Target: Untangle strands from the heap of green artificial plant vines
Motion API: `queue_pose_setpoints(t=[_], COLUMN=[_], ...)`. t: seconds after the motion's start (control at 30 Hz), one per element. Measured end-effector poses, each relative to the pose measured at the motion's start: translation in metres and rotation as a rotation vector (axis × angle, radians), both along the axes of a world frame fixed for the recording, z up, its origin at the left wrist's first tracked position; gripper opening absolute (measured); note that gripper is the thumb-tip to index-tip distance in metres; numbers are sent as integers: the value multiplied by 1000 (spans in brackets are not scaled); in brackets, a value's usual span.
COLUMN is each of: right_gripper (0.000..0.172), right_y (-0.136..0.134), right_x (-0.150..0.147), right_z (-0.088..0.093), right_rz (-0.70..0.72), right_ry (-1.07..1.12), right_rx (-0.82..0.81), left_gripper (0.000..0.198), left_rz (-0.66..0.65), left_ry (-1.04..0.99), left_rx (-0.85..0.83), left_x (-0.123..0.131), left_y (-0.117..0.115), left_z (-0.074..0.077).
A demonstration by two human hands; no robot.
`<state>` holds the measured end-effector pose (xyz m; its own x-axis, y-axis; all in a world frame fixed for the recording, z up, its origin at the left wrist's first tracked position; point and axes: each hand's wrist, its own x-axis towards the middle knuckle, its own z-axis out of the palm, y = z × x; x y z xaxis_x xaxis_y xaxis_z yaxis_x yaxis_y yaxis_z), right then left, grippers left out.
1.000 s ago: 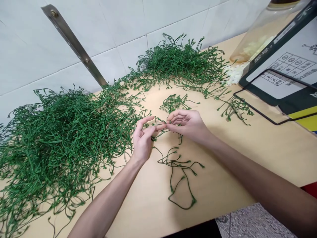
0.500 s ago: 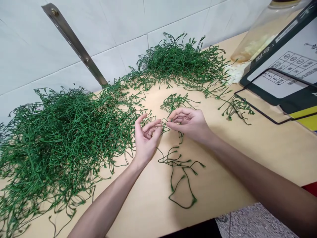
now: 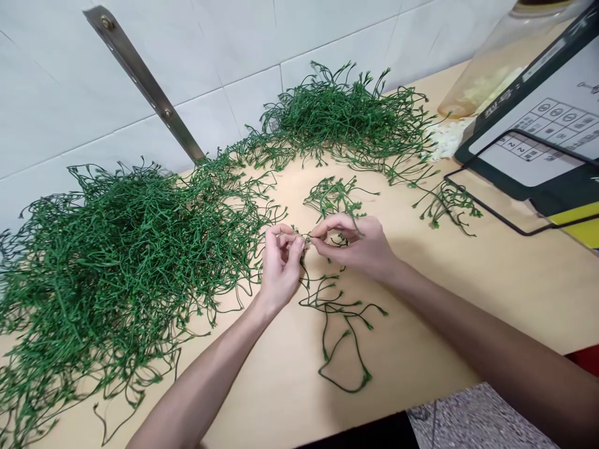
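Observation:
My left hand (image 3: 282, 265) is closed in a pinch, with thumb and forefinger on a thin green plastic-looking stem (image 3: 304, 265) that hangs down beside the palm. Close against it, my right hand (image 3: 362, 246) pinches at the same spot, and the fingertips of both hands almost meet there. What exactly lies between the fingertips is small and partly hidden. Just beyond the hands rests a small bunch of green stems (image 3: 330, 193). Several loose green stems (image 3: 346, 305) lie on the table nearer to me, one of them bent into a loop.
A large heap of green stems (image 3: 140, 249) covers the table's left side. Another heap (image 3: 346, 112) sits at the back by the tiled wall (image 3: 243, 37). On the right are a small cluster (image 3: 449, 202), a clear jar (image 3: 491, 68), and a dark printed box (image 3: 538, 125) with a black wire frame (image 3: 496, 218).
Both hands have come together, and the left fingers have closed into a pinch. A stem now hangs below the left thumb. The heaps lie as before.

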<state>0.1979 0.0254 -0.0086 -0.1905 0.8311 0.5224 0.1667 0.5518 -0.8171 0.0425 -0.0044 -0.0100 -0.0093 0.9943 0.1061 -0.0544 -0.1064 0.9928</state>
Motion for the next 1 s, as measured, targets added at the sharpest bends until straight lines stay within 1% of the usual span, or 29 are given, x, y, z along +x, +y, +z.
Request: queue_pose_setpoints(t=[0.1,0.17,0.3,0.43,0.57,0.7,0.87,1.0], right_gripper=[6,4,16,17,13,10,6,12], right_y=[0,0,2,2,-1,-4,-6,-6], right_x=[1,2,3,2,0,1,3,4], right_z=[2,3,2,1,0,2,6,2], right_rz=[23,60,137,136,86,0,45,15], right_ry=[-11,42,141,186,147,27,-44,-151], right_rx=[-5,-84,-246,-277,-218,-142,-2,113], left_gripper=[23,19,17,20,25,30,33,39], left_rz=[-31,-38,-49,-59,-75,-87,-83,-104], left_ry=[2,14,52,67,49,0,-90,-162], left_rx=[25,40,51,50,31,26,-2,-68], left_x=[-1,-1,-1,-1,-2,-2,-1,-2], left_y=[0,-1,-2,-3,-3,-3,-2,0], left_z=[-2,-3,-3,-3,-1,2,3,5])
